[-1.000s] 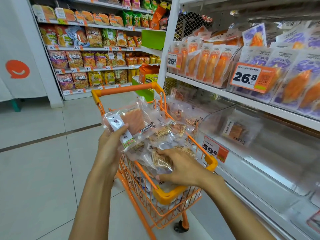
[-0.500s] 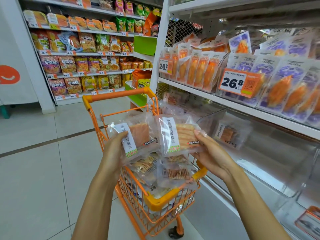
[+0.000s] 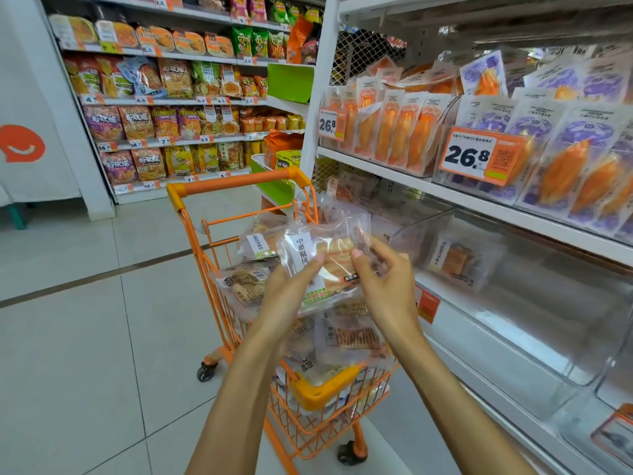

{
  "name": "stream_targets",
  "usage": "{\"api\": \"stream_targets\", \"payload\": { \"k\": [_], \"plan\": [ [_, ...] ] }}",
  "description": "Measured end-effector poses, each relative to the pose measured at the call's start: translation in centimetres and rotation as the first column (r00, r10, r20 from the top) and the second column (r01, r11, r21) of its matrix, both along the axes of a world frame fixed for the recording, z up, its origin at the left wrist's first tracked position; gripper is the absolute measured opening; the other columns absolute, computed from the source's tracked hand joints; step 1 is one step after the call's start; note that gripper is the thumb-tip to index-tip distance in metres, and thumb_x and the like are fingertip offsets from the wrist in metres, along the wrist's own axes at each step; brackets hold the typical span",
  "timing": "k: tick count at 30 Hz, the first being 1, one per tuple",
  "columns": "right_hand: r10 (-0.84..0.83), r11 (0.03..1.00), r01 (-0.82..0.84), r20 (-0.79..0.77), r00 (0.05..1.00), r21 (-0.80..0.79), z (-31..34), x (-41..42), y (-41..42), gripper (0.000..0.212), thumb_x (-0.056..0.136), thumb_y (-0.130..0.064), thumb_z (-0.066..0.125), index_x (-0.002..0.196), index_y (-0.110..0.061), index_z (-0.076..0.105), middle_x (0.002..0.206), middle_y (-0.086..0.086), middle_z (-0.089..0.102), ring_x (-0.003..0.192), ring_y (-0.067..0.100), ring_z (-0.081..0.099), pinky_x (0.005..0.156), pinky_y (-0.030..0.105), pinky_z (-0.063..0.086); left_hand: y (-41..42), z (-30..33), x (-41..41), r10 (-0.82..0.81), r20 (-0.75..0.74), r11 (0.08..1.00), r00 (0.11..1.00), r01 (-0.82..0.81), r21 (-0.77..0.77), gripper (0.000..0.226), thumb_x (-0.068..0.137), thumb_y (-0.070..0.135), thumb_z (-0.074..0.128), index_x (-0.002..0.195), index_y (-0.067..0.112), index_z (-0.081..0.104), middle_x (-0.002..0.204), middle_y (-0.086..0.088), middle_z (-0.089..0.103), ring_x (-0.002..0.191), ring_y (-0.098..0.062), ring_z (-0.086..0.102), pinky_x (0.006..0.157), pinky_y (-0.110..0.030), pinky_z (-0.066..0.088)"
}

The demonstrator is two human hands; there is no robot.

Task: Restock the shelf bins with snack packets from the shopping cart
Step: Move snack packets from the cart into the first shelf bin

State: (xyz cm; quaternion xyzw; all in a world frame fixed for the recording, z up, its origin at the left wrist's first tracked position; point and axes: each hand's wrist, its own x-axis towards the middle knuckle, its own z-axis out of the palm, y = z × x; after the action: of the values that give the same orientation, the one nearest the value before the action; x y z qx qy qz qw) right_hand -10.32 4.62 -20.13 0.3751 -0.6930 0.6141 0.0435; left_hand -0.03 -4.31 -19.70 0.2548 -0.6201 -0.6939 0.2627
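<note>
Both forearms reach forward over the orange shopping cart (image 3: 239, 186). The left hand (image 3: 287, 296) is raised with its thumb up, its grip pinching the near-left edge of a clear snack packet (image 3: 329, 258) with a white label. A second packet (image 3: 263, 243) peeks out behind, at the left. The right hand (image 3: 383, 286), fingers curled, pinches the same front packet's right side. More packets fill the cart; the count is unclear. At right, one packet (image 3: 452, 260) stands in the clear shelf bin (image 3: 513, 303).

"26.8" on orange price tag (image 3: 486, 156)
</note>
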Motion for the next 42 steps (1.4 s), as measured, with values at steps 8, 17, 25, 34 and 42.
{"api": "stream_targets", "payload": {
  "k": [8,17,25,34,42],
  "plan": [
    [0.015,0.848,-0.017,0.008,1.0,0.53,0.0,-4.1,0.4,0.029,0.087,-0.022,0.067,0.115,-0.017,0.061,0.105,0.0,0.064,0.096,0.016,0.056,0.082,0.029,0.045,-4.6,0.0,3.0,0.471,-0.141,0.88,0.871,-0.453,0.142,0.045,0.087,0.03,0.066,0.13,0.021,0.055,0.117,-0.002,0.067,0.107,-0.02,0.064,0.097,-0.043,0.05],
    [0.483,0.423,0.028,-0.251,0.839,0.906,-2.9,-4.2,-0.1,0.049,0.094,-0.033,0.056,0.14,-0.02,0.048,0.145,0.003,0.038,0.134,0.022,0.035,0.109,0.036,0.033,-5.9,-0.6,3.6,0.46,-0.124,0.86,0.879,-0.407,0.31,0.034,0.088,0.024,0.059,0.12,0.013,0.063,0.105,-0.01,0.07,0.089,-0.025,0.066,0.073,-0.034,0.051],
    [0.265,0.904,-0.27,0.06,0.962,0.332,-1.3,-4.0,4.3,0.021,0.1,-0.025,0.046,0.1,-0.019,0.066,0.099,-0.006,0.066,0.088,-0.003,0.062,0.078,0.019,0.048,-5.1,-0.8,3.1,0.439,-0.123,0.882,0.89,-0.401,0.247,0.034,0.091,0.023,0.06,0.125,0.016,0.059,0.11,-0.01,0.07,0.099,-0.026,0.067,0.094,-0.044,0.052],
    [0.242,0.967,-0.147,0.927,0.285,-0.208,0.9,-5.3,6.4,0.043,0.1,-0.037,0.04,0.099,-0.003,0.067,0.095,0.017,0.072,0.084,0.03,0.069,0.068,0.044,0.057,-3.2,-1.1,0.6,0.216,-0.033,0.976,0.976,-0.216,0.018,0.03,0.093,0.032,0.059,0.12,0.02,0.06,0.112,-0.005,0.069,0.104,-0.024,0.065,0.097,-0.048,0.048],
    [0.252,0.952,-0.304,0.651,0.716,-0.034,2.2,-3.2,4.9,0.041,0.078,0.004,0.07,0.116,-0.002,0.057,0.096,0.009,0.07,0.073,0.017,0.071,0.067,0.029,0.058,-1.2,-1.3,-1.9,0.08,0.04,0.996,0.996,-0.081,0.027,0.06,0.092,0.038,0.055,0.146,0.018,0.036,0.146,-0.001,0.043,0.131,-0.026,0.045,0.109,-0.051,0.036]
  ]
}}
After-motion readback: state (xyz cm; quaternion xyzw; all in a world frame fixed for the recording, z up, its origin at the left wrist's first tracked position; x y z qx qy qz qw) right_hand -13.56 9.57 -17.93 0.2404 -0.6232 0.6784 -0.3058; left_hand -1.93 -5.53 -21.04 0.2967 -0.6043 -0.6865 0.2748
